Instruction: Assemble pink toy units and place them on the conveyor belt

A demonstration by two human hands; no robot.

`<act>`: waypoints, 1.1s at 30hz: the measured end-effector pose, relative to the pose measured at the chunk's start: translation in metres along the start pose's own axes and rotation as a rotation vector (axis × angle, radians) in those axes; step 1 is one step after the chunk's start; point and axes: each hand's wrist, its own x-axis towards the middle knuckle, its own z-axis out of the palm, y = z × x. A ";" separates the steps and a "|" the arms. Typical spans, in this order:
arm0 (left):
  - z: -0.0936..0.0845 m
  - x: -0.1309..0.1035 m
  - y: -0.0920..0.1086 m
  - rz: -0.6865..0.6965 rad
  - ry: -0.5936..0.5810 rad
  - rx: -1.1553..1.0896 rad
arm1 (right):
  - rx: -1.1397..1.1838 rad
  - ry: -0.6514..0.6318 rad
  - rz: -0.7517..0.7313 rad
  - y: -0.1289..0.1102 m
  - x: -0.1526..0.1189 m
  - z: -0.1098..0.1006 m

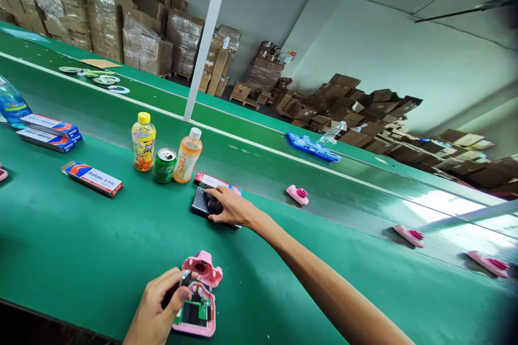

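Near the front edge, my left hand (156, 304) pinches a small dark part (186, 279) between thumb and fingers. It is over the left side of an opened pink toy camera (206, 329), whose green circuit board (196, 311) and thin wires show. The camera's other pink shell half (204, 268) lies tipped back at the top. Farther out, my right hand (232, 207) has its thumb and fingers round a black round object (213, 204), its kind unclear. That object sits on a dark grey flat case (199, 201), partly hidden by the hand.
Behind the case lies a red-and-white box (206, 179). An orange drink bottle (188, 156), a green can (165, 165) and a yellow-capped bottle (144, 143) stand left of it. More long boxes (95, 178) lie left. Several pink cameras (297, 194) lie along the conveyor belt (343, 202).
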 end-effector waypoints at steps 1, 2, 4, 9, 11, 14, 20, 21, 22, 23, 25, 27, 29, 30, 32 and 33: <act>0.000 0.000 0.000 -0.005 -0.004 -0.003 | 0.004 0.011 -0.001 0.005 0.002 -0.005; 0.000 0.000 0.001 -0.017 -0.007 -0.005 | 0.006 0.022 -0.001 0.011 0.006 -0.011; -0.001 0.000 0.002 -0.046 -0.001 -0.009 | 0.008 0.038 -0.003 0.025 0.018 -0.024; 0.000 0.000 0.001 -0.029 0.024 -0.016 | 0.006 0.011 -0.042 0.054 0.057 -0.037; 0.001 0.000 0.000 -0.037 0.024 -0.020 | 0.008 0.012 -0.059 0.057 0.063 -0.034; 0.001 0.001 -0.003 -0.063 0.024 -0.029 | 0.021 0.032 -0.071 0.059 0.061 -0.027; 0.001 0.000 -0.003 -0.079 -0.001 -0.015 | 0.075 0.044 -0.023 0.063 0.049 -0.010; 0.002 0.000 -0.002 -0.071 0.010 -0.015 | 0.079 0.050 -0.015 0.063 0.048 -0.007; 0.002 0.001 -0.001 -0.061 0.022 -0.017 | 0.081 0.056 -0.009 0.063 0.047 -0.004; 0.003 0.001 0.000 -0.049 0.034 -0.019 | 0.081 0.062 -0.007 0.061 0.047 -0.002; 0.004 0.003 0.001 -0.021 0.053 -0.016 | 0.076 0.064 -0.011 0.057 0.048 -0.001; 0.005 0.005 0.002 0.007 0.061 -0.006 | 0.068 0.053 -0.028 0.052 0.050 -0.002; 0.006 0.006 0.004 0.027 0.066 0.000 | 0.058 0.038 -0.049 0.045 0.052 -0.003; 0.006 0.006 0.006 0.030 0.067 0.000 | 0.053 0.030 -0.057 0.043 0.053 -0.004; 0.006 0.007 0.010 0.029 0.069 -0.009 | 0.039 0.019 -0.059 0.040 0.054 -0.006; 0.006 0.006 0.012 0.026 0.070 -0.015 | 0.031 0.017 -0.051 0.040 0.053 -0.007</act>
